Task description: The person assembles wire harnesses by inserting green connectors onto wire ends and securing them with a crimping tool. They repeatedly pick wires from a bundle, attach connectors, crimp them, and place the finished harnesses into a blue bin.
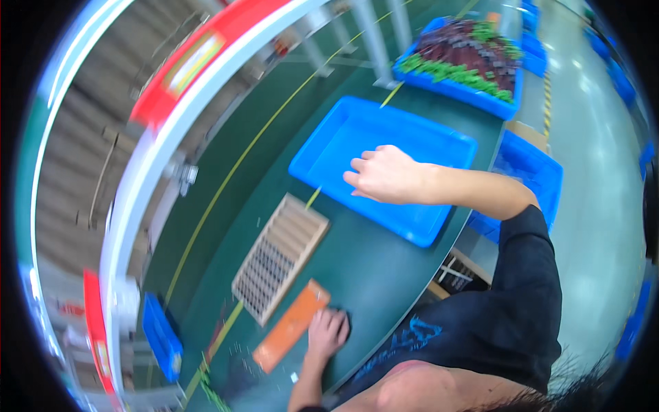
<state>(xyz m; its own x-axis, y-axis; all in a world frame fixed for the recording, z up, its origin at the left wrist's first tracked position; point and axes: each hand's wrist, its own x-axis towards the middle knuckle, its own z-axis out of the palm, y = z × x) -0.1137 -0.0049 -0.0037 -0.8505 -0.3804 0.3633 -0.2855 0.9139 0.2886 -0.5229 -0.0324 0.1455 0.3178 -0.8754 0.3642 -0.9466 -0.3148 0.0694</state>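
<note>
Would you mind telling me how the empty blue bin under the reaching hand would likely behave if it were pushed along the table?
The blue bin looks empty and thin-walled, so probably light. Its broad flat base on the smooth green table suggests sliding, not tipping. The right hand over one side might make it swivel.

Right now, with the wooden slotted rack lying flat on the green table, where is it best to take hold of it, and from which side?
Probably by its two long outer rails, one hand on each, coming from above. The wooden slotted rack lies flat and long, its top all thin slats and open slots, so only the frame edges look solid. The left hand is closest, pressing beside the orange strip; the right hand is over the blue bin.
</note>
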